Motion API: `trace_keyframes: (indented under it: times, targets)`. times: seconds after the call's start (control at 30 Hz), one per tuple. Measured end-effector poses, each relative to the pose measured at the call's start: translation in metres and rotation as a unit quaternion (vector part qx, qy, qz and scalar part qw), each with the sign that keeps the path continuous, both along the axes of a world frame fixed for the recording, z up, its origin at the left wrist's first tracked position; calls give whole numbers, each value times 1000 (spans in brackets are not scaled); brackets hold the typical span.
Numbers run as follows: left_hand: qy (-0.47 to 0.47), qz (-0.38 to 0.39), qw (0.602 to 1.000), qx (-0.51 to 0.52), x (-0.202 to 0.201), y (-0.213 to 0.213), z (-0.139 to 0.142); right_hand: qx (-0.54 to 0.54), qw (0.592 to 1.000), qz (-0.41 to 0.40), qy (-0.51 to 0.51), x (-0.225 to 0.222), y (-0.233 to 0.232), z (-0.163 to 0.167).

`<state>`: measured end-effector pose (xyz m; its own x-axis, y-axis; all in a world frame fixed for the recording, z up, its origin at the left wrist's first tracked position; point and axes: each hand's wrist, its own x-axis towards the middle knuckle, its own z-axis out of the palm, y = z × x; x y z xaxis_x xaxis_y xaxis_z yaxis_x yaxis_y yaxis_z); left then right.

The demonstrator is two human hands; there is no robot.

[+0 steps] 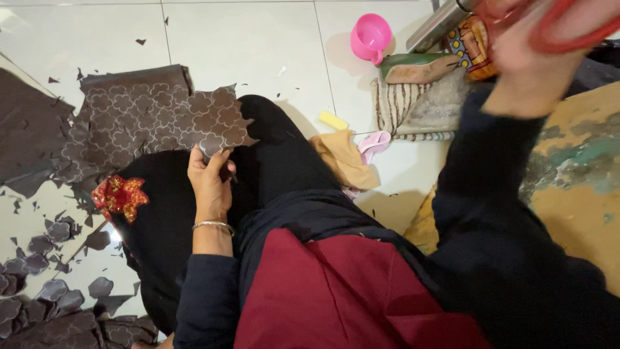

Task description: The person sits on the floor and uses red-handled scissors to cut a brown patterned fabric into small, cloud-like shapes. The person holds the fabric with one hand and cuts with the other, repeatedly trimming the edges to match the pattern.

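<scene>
fabric (161, 119) — brown, flower-patterned — pinched by left hand (210, 178); right hand (529, 58) grips red scissors (568, 29).

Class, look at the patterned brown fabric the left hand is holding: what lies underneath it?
Under the patterned brown fabric show a black-clad leg and white floor tiles. The left hand grips its edge. Anything else beneath is covered.

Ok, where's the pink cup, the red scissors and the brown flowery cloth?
pink cup (371, 36), head view, on its inner wall.
red scissors (568, 29), head view, on the blurred handle loop in the right hand.
brown flowery cloth (161, 116), head view, on its patterned middle.
</scene>
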<state>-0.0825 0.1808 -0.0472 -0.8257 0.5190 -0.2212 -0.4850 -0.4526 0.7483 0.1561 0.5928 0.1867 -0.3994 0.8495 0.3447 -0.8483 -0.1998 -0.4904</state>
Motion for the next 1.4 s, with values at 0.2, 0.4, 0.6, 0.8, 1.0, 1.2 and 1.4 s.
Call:
trace_keyframes:
  times: [0.2,0.4,0.6,0.8,1.0,1.2,1.4]
  targets:
    - [21,25,998,-44,3,5,13,179,862,352,-318,-55,-113,-82]
    - [43,37,997,-54,8,5,29,253,680,443,-527,-57,-215,-135]
    - [93,74,992,-42,5,-6,25,489,560,327,-583,-64,-241,-134]
    - [110,81,990,-21,-5,-9,10,515,536,325,-585,-65,-242,-155]
    - [134,45,989,32,-5,-14,6,481,546,349,-591,-64,-241,-156]
    - [121,38,989,77,-7,-18,5,466,512,353,-630,-61,-237,-157]
    - [109,18,987,113,-4,-17,1,342,569,401,-631,-71,-248,-166]
